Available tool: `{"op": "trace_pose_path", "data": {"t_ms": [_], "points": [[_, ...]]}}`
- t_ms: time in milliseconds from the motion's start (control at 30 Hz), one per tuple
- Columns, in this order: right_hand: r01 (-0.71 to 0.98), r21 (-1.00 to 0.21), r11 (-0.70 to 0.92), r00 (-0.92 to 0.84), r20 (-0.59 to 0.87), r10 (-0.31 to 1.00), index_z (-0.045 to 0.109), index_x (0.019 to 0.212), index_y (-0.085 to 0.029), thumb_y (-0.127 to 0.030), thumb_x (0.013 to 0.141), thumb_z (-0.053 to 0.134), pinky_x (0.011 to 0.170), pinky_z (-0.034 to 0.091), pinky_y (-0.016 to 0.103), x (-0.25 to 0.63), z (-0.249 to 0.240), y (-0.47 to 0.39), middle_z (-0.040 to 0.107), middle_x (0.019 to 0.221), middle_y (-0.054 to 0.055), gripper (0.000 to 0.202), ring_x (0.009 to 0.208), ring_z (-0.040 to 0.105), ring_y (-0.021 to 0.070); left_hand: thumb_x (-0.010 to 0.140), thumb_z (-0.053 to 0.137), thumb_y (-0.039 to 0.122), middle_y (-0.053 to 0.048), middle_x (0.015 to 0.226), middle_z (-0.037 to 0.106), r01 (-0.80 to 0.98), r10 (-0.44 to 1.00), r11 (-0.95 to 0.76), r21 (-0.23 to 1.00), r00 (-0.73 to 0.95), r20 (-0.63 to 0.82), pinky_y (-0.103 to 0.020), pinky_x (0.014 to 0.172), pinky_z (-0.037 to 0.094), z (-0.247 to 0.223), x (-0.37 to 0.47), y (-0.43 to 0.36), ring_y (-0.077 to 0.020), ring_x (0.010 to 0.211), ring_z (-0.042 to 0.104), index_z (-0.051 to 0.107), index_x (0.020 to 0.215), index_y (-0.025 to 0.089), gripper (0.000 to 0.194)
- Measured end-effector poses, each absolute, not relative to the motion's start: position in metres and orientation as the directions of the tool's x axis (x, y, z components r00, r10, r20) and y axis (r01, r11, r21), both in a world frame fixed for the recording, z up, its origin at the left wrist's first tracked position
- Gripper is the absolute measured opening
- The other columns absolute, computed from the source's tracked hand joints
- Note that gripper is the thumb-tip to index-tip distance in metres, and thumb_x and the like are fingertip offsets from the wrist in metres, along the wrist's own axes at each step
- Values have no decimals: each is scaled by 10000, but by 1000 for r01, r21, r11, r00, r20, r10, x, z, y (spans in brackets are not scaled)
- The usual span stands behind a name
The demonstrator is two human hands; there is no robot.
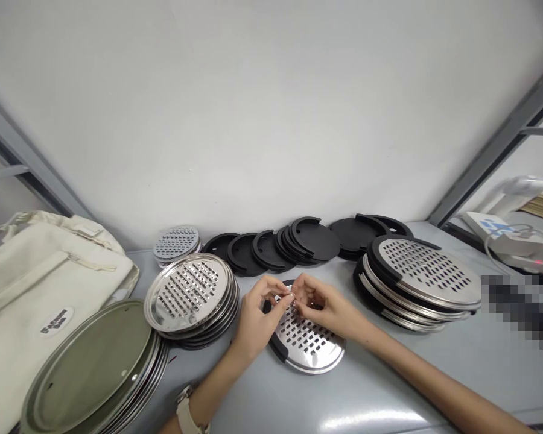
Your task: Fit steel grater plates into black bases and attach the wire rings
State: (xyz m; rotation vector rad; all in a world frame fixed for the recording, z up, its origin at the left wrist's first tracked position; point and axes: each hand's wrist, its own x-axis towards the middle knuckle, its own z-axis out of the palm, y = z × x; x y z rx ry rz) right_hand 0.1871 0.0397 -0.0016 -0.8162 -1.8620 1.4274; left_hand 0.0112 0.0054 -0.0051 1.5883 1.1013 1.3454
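My left hand (261,312) and my right hand (320,306) meet over a round metal grater plate (314,351). The fingertips of both are pinched together on a small shiny metal piece (293,300), perhaps a ring or clasp; its exact kind is too small to make out. Beneath the hands, the grater plate lies on the table, slotted across its middle, with a black rim piece (278,348) around its left side. Fingers hide the plate's upper part. A watch with a pale strap (186,413) is on my left wrist.
Left stand stacks of metal grater plates (190,292), green round plates (90,361) and small graters (176,244), beside a cream bag (40,283). Black discs (317,241) line the wall. Rimmed graters (425,271) are piled right, near a white device (502,235).
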Motion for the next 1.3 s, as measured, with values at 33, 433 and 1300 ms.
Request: {"op": "trace_pose_path", "data": {"t_ms": [33,433,1300], "points": [[126,-954,272,-594,147,791,511,851,-197,-312,868,574,584,400,231,187,-2,38,532,677,-31,132,607,494,110,841,607,202,-8,845,622,123,944,-328,937,71,321,-226,708,446,-6,12,6,-139,823,606,562,879,181,63],[139,-990,-32,-495,-97,863,466,686,-175,-421,795,592,349,244,164,188,2,47,531,527,-53,298,339,360,35,817,636,175,-2,849,642,205,923,-383,901,114,366,-227,714,422,0,10,3,-128,806,591,597,840,185,45],[242,-969,53,-558,-94,825,477,595,-175,-348,883,446,351,189,173,193,3,47,405,414,-68,337,327,277,42,810,636,176,-33,886,657,70,949,-280,957,170,266,-242,713,423,7,10,0,-154,837,617,553,906,176,126]]}}
